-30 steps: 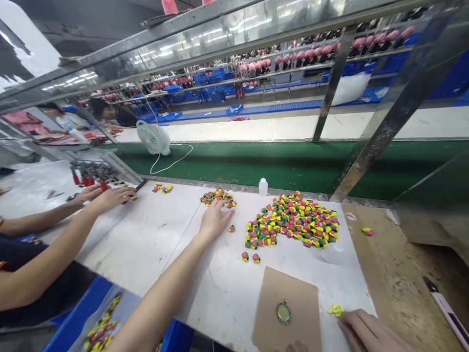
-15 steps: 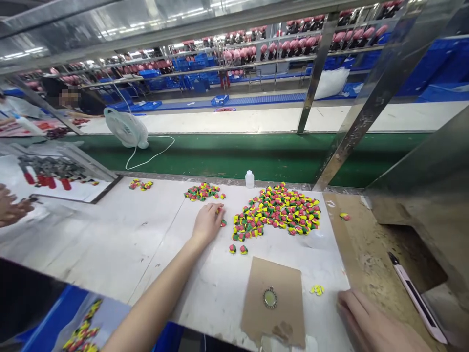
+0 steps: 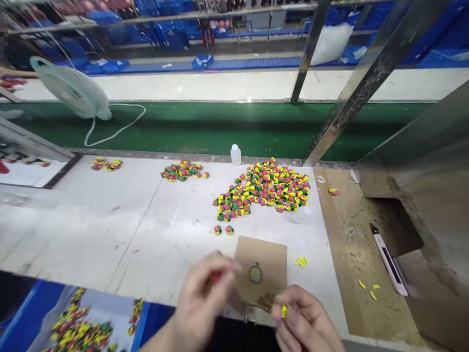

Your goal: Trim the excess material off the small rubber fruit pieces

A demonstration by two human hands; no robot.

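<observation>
My left hand (image 3: 205,293), slightly blurred, is closed around a small red piece (image 3: 215,276) left of the brown cardboard square (image 3: 269,252). Between the thumb and fingertips of my right hand (image 3: 308,325), at the square's lower right, is a small yellow piece (image 3: 284,311). A round pendant-like disc with a beaded dark rim (image 3: 255,274) lies on the cardboard. Several yellow crescent pieces (image 3: 302,262) lie just right of it. Beyond my hands spreads a large pile of red, green and yellow pieces (image 3: 271,186), with two single ones (image 3: 229,230) in front.
A white bottle (image 3: 236,155) stands behind the pile. Smaller clusters (image 3: 183,170) lie to its left. A pink utility knife (image 3: 390,264) and loose yellow crescents (image 3: 373,295) are on the right-hand board. Below left is a blue bin (image 3: 40,308) of pieces. A fan (image 3: 73,90) stands far left.
My left hand has come back from beside the pile toward me with a red piece. My right hand has moved left and now pinches a yellow piece. The view has tilted down.
</observation>
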